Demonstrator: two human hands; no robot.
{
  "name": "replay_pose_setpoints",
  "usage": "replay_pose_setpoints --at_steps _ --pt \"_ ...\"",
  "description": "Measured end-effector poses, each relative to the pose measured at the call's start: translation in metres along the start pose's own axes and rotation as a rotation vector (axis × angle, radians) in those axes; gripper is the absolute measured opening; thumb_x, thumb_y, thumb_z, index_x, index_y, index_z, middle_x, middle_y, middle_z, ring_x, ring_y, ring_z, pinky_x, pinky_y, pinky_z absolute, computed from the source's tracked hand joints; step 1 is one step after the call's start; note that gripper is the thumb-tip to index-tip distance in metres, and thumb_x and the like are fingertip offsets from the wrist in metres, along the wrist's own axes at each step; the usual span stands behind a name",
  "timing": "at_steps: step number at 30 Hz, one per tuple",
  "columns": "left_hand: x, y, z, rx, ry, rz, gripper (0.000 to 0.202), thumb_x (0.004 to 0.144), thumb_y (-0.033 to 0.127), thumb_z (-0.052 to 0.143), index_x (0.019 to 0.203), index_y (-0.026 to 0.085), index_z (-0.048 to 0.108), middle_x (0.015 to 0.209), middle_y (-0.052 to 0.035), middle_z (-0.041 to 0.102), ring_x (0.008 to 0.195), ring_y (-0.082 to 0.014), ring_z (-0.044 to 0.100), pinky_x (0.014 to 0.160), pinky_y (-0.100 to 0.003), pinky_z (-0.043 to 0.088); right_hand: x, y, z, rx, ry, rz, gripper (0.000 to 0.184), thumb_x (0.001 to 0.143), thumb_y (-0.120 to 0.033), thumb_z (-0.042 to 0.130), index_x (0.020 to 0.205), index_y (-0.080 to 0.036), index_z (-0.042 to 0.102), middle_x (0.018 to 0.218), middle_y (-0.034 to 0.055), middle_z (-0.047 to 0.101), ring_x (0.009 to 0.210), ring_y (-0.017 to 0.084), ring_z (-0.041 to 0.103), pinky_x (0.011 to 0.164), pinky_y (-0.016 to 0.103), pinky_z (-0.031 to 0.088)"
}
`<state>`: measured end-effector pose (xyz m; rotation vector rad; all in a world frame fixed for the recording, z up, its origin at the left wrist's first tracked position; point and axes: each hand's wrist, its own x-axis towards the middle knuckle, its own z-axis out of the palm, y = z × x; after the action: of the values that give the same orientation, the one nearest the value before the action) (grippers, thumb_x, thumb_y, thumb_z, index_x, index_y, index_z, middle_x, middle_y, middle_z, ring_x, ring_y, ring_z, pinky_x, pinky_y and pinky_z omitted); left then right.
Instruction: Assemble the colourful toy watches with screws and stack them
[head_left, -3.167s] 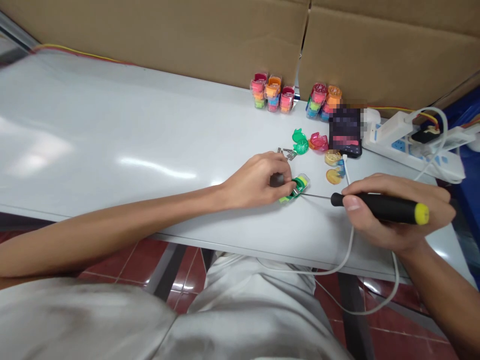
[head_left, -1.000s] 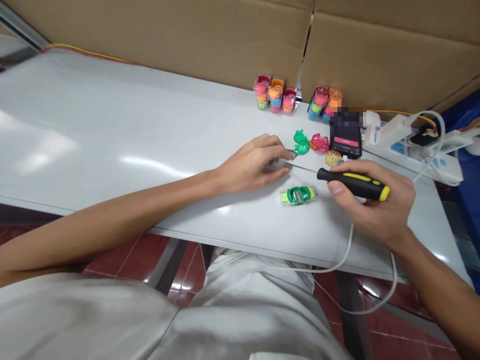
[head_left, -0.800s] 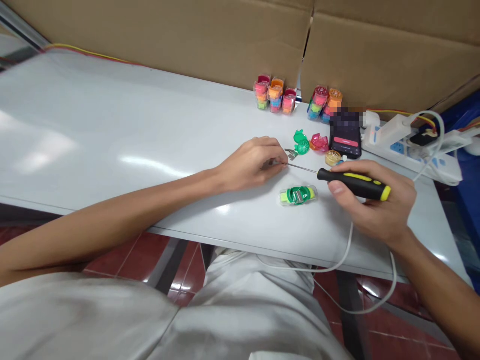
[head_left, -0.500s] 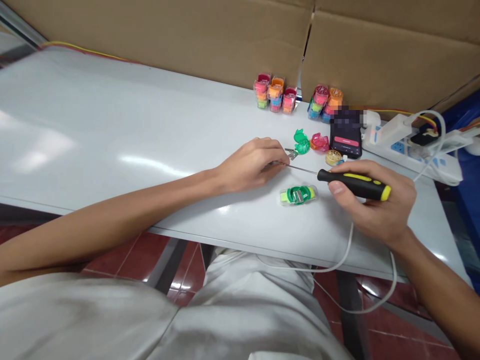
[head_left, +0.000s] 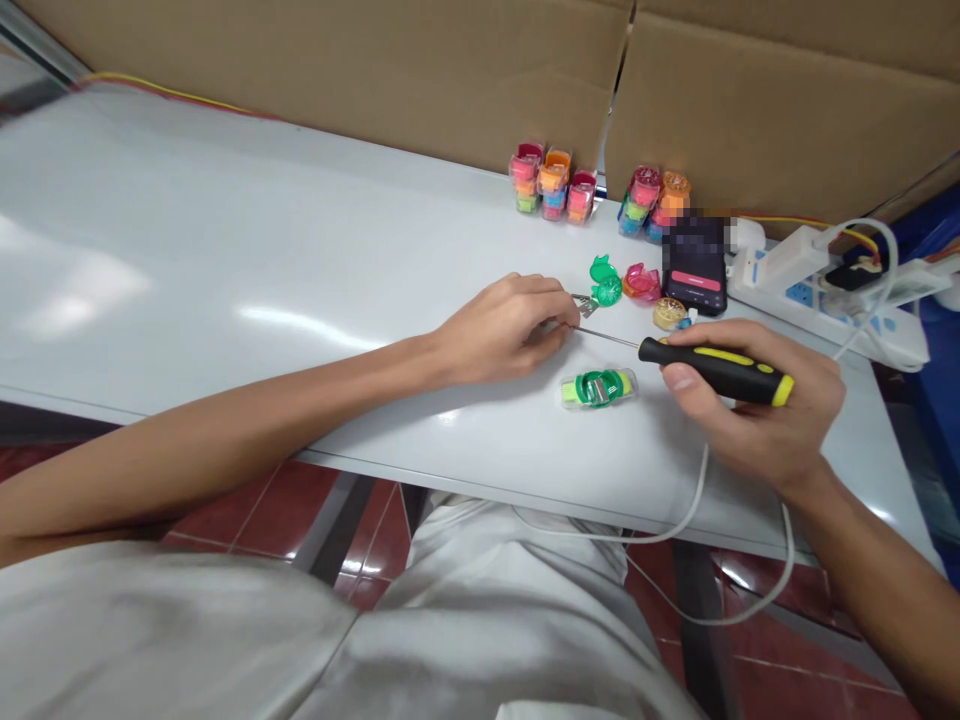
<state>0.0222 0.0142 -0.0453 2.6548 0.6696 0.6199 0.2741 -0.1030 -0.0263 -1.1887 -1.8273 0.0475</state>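
My right hand [head_left: 772, 410] is wrapped round the black and yellow handle of a screwdriver [head_left: 716, 370], its thin shaft pointing left. The screwdriver's tip reaches the fingertips of my left hand [head_left: 514, 325], which are pinched together low over the table. Whatever they hold at the tip is too small or hidden to name. Just beyond those fingertips lie small metal pieces [head_left: 584, 303] like sharpener blades. Nearer to me rests a clear case with a green sharpener and yellow-green ends [head_left: 598, 387]. Behind the blades sits an opened green plastic part [head_left: 606, 282].
A pink plastic part [head_left: 641, 283] and an amber round part [head_left: 669, 314] lie near a phone [head_left: 696, 270]. Stacks of colourful cases [head_left: 553, 183] stand along the cardboard wall [head_left: 337, 80]. A power strip [head_left: 832, 300] with cables occupies the right; a white cable [head_left: 697, 500] hangs over the front edge.
The view has shifted very slightly. My right hand and the screwdriver sit a touch further right; my left hand keeps its pinch in the same place.
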Motion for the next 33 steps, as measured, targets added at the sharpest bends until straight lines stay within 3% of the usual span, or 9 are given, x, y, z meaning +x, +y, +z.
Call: replay_pose_setpoints --at_steps 17,25,29,31,33 --pt "0.0 0.004 -0.002 -0.018 -0.009 -0.016 0.022 0.094 0.011 0.049 0.103 0.013 0.069 0.099 -0.0078 0.072 0.092 -0.02 0.066 0.086 -0.036 0.051 0.001 -0.003 0.0 0.007 -0.004 -0.024 0.027 0.078 -0.016 0.083 0.103 -0.024 0.075 0.094 0.0012 0.079 0.078 0.015 0.074 0.074 0.028 0.061" --pt "0.0 0.003 -0.001 -0.046 -0.012 -0.015 0.021 0.093 0.013 0.052 0.101 0.014 0.071 0.097 -0.007 0.072 0.09 -0.0195 0.065 0.084 -0.035 0.051 0.0 -0.004 0.001 -0.004 -0.023 -0.01 0.026 0.08 -0.02 0.081 0.104 -0.028 0.074 0.096 0.0006 0.079 0.08 0.018 0.075 0.074 0.034 0.065" --pt "-0.001 0.004 -0.001 -0.042 -0.019 0.014 0.02 0.093 0.013 0.053 0.102 0.013 0.071 0.096 -0.0072 0.072 0.09 -0.0204 0.065 0.084 -0.036 0.051 -0.002 -0.001 0.007 0.1 0.059 0.027 0.046 0.078 -0.021 0.082 0.121 -0.028 0.068 0.1 0.0014 0.076 0.085 0.021 0.077 0.08 0.038 0.067" --pt "-0.001 0.007 -0.002 -0.044 -0.023 0.023 0.02 0.093 0.014 0.054 0.101 0.013 0.072 0.096 -0.0072 0.073 0.089 -0.0203 0.065 0.083 -0.035 0.05 -0.003 0.0 0.009 0.137 0.124 0.009 0.059 0.077 -0.02 0.083 0.132 -0.027 0.062 0.113 0.0053 0.072 0.09 0.023 0.077 0.081 0.041 0.069" --pt "-0.002 0.012 -0.002 -0.066 -0.035 0.024 0.019 0.094 0.015 0.055 0.1 0.013 0.073 0.095 -0.007 0.073 0.088 -0.0195 0.065 0.082 -0.034 0.05 -0.003 -0.001 0.009 0.079 0.166 -0.044 0.059 0.077 -0.017 0.084 0.132 -0.026 0.062 0.128 0.0103 0.063 0.092 0.023 0.076 0.083 0.043 0.069"
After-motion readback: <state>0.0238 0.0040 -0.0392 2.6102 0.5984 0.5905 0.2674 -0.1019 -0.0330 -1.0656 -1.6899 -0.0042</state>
